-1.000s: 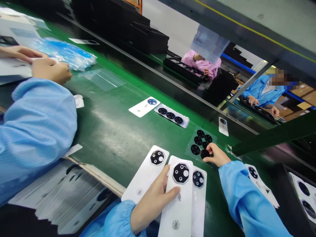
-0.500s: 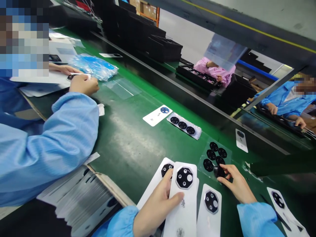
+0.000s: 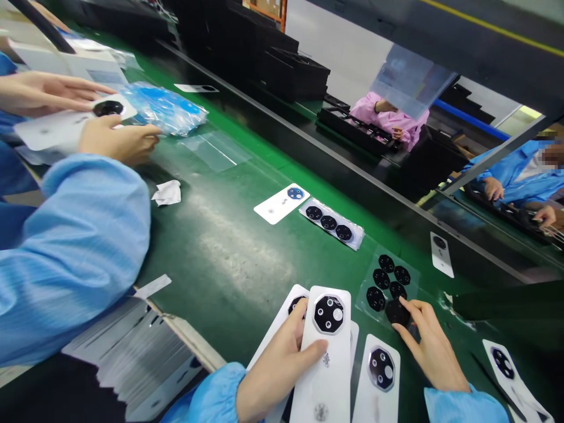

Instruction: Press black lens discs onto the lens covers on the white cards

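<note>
My left hand [image 3: 279,364] grips a white phone back panel [image 3: 328,370] with a black octagonal camera area at its top, thumb on the front. Another white panel [image 3: 267,346] lies partly hidden behind it. My right hand [image 3: 434,346] pinches a black octagonal lens sticker [image 3: 396,312] between thumb and fingertips. That sticker is at the near corner of a clear sheet [image 3: 415,278] bearing several like it; whether it is fully off the sheet I cannot tell. Between my hands lies another white panel [image 3: 376,390], with one more white panel [image 3: 502,361] at far right.
At left, a co-worker's blue sleeve [image 3: 88,211] and hands [image 3: 117,141] hold a white panel. A stack of panels [image 3: 145,358] stands below that arm. Farther back lie a stickered strip [image 3: 321,220], a panel [image 3: 273,208], crumpled paper [image 3: 167,192] and plastic bags [image 3: 167,111].
The black sticker under my right fingers now lies flatter and shows more of its face. My left hand keeps its grip. The co-worker's hands shifted left, showing their panel and the crumpled paper.
</note>
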`<state>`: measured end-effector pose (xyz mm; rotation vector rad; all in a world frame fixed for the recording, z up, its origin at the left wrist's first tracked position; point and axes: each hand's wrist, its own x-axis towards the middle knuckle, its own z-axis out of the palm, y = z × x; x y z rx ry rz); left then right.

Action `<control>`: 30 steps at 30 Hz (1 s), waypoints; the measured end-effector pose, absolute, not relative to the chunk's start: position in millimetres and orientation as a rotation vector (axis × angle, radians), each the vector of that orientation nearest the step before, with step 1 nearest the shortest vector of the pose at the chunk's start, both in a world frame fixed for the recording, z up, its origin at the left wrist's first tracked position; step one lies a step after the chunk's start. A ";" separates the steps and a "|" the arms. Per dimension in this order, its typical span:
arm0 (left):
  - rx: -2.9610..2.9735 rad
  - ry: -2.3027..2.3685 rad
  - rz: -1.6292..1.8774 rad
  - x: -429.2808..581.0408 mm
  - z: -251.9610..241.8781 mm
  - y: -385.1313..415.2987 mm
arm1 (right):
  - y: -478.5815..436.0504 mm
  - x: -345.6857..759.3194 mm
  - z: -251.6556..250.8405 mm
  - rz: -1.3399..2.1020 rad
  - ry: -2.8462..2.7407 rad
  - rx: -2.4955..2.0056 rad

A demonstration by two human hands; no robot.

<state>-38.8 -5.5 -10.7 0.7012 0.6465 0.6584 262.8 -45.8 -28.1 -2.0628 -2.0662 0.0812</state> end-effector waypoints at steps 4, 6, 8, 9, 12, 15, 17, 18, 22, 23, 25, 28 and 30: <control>0.680 0.632 0.663 -37.5 -10.9 -4.4 | -42.9 272.1 -29.5 0.164 -2.127 -2.011; 0.667 0.631 0.662 -37.2 -10.0 -4.0 | -41.3 275.8 -28.6 0.216 -2.128 -2.007; 0.660 0.633 0.665 -37.2 -8.8 -3.4 | -40.5 275.6 -26.6 0.254 -2.129 -2.002; 0.659 0.633 0.667 -37.2 -8.3 -3.2 | -40.3 274.0 -25.3 0.257 -2.126 -2.003; 0.653 0.625 0.658 -37.6 -6.7 -3.0 | -40.8 266.0 -21.4 0.236 -2.097 -2.016; 0.654 0.623 0.644 -38.0 -5.7 -3.3 | -41.0 260.2 -19.1 0.255 -2.053 -2.035; 0.660 0.626 0.636 -38.1 -5.5 -3.6 | -40.5 259.9 -18.8 0.280 -2.026 -2.037; 0.661 0.626 0.634 -38.2 -5.5 -3.7 | -39.9 260.7 -18.9 0.291 -2.014 -2.034; 0.658 0.621 0.636 -38.2 -5.5 -4.3 | -36.9 267.3 -20.1 0.357 -1.969 -2.004; 0.658 0.624 0.637 -38.2 -5.3 -4.6 | -36.1 269.1 -20.1 0.386 -1.952 -2.000; 0.662 0.628 0.638 -38.2 -4.5 -5.4 | -35.0 271.9 -19.6 0.468 -1.914 -1.993; 0.675 0.628 0.645 -38.2 -2.4 -7.1 | -34.6 273.6 -18.0 0.554 -1.829 -1.970; 0.689 0.630 0.648 -38.2 -0.5 -8.3 | -35.5 273.7 -16.5 0.568 -1.771 -1.945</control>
